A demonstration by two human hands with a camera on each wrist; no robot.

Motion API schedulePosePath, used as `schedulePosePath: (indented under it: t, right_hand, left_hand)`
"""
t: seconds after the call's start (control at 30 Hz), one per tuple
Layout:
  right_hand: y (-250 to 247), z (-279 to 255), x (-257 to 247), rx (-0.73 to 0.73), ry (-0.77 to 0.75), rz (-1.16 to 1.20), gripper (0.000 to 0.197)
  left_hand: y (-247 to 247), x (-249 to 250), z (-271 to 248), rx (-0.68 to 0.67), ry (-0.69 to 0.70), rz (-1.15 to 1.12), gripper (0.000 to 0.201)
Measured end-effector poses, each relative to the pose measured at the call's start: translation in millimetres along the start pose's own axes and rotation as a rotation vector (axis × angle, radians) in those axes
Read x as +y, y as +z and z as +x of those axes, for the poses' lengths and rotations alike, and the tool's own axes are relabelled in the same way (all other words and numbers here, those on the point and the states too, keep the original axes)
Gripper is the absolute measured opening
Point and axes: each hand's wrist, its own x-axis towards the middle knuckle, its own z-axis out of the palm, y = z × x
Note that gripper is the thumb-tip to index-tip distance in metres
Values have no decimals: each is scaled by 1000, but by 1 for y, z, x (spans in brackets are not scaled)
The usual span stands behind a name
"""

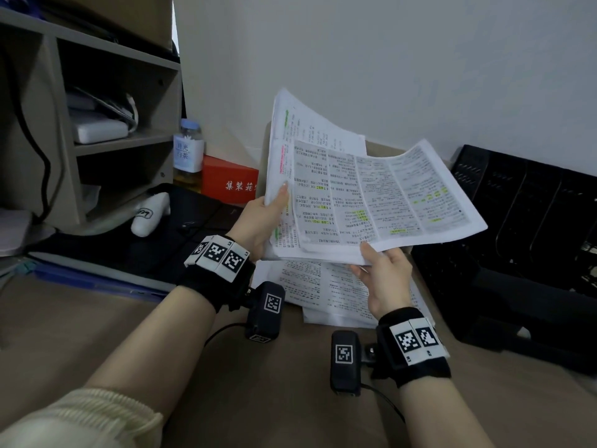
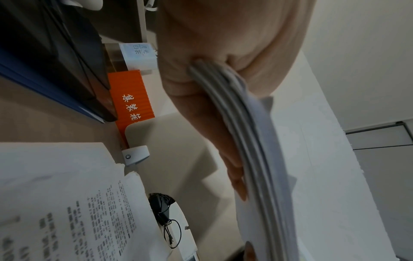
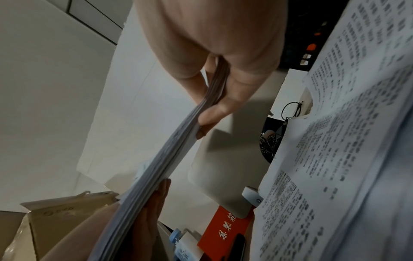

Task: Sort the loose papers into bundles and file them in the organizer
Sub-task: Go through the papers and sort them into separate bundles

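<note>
You hold one thick stack of printed, highlighted white papers [image 1: 355,195] above the table, left hand [image 1: 258,221] and right hand [image 1: 384,279] each clamping an edge, while more printed sheets [image 1: 326,289] lie beneath and the black slotted organizer [image 1: 523,202] at the right looks unfilled.

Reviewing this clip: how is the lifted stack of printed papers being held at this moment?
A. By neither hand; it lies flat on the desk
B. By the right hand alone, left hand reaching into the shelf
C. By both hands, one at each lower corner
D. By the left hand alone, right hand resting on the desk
C: the left hand grips the stack of papers at its lower left, and the right hand pinches its lower right edge, above the papers on the desk.
</note>
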Motion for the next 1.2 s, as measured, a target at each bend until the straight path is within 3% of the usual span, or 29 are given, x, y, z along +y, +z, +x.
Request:
schedulePosePath:
  t: [0.1,0.43,0.63,0.77,0.97,1.2]
  right_hand:
    - [1,0,2,23,-28,-22,15]
    - [2,-2,4,22,-18,-82,3]
    - [-9,5,7,163,50,-26,17]
    - [-14,7,7,244,19,16,21]
    - [-28,14,8,479,-8,139,21]
    - [-37,16,4,606,-99,168,24]
  left_hand:
    - [0,-1,-1,-18,17,24,26]
    - [-4,3,-2,-15,-56,-49,42]
    - [-7,5,-3,-39,-112,-27,40]
    - [-19,12,0,-78,-152,74,40]
    - [-28,13,4,-114,-137,138,22]
    - [-44,15,7,-92,-90,218,23]
